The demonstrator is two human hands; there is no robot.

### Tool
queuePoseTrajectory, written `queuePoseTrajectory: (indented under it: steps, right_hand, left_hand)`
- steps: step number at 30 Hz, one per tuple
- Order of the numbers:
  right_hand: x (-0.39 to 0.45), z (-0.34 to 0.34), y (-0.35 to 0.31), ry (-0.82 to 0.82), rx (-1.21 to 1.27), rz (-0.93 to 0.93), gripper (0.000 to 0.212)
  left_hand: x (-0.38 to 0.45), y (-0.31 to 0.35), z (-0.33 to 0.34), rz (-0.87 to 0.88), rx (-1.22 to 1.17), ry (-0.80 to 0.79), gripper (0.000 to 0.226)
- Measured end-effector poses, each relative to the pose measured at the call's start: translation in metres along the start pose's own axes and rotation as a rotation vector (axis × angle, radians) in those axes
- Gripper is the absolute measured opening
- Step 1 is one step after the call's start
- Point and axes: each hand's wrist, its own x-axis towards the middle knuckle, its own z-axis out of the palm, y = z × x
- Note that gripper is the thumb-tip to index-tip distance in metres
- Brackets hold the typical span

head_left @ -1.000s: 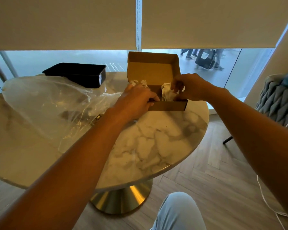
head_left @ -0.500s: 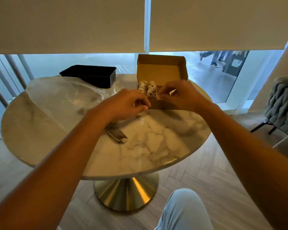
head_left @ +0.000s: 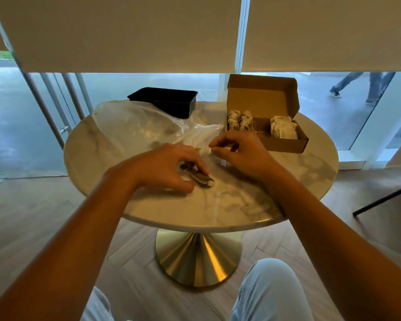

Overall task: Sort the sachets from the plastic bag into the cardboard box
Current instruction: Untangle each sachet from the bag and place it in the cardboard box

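While the cardboard box (head_left: 285, 141) stands open at the upper right of the frame, its raised lid facing the viewer, the sort appears well advanced. Two groups are already filed inside: a double row of patterned sachets (head_left: 240, 120) in the left section and a stack of pale sachets (head_left: 283, 130) in the right section. The plastic bag (head_left: 146, 128) lies flattened at upper centre-left of the marble table (head_left: 310, 167) and looks nearly spent; whether any sachet remains inside cannot be determined.

Hand status:
- The left hand (head_left: 169, 166), at frame centre, curls its fingers over a dark sachet (head_left: 203, 179) lying on the tabletop and pinches it.
- The right hand (head_left: 239, 151), just right of centre and near the box front, has its fingers loosely curled; nothing is visible in its grasp.

Remaining work, as judged: lift the dark sachet, assign it to a box section, and check the bag. A black tray (head_left: 164, 101) stands behind the bag.
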Motion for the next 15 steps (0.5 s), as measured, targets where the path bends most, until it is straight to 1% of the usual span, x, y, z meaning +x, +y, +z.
queuePoseTrajectory:
  steps: [2,5,7,10,13,15]
  right_hand:
    - [0.001,0.003,0.000,0.001,0.036,-0.002,0.014]
    - [0.003,0.003,0.000,0.010,0.135,0.018,0.015]
    - [0.005,0.003,-0.001,0.045,0.244,0.051,0.019]
    - [0.013,0.002,-0.002,0.088,0.344,0.085,0.030]
    - [0.022,0.003,-0.003,0.108,0.471,0.112,0.026]
    - [0.025,0.004,-0.003,0.129,0.577,0.148,0.025]
  left_hand:
    - [0.001,-0.004,0.004,0.027,0.015,0.041,0.032]
    - [0.005,-0.007,0.008,0.068,0.005,0.122,0.019]
    - [0.008,-0.006,0.008,0.064,-0.104,0.222,0.015]
    - [0.018,-0.002,0.003,0.048,-0.301,0.417,0.015]
    - [0.031,-0.005,-0.002,0.002,-0.452,0.535,0.016]
    - [0.037,-0.009,0.000,-0.051,-0.463,0.607,0.019]
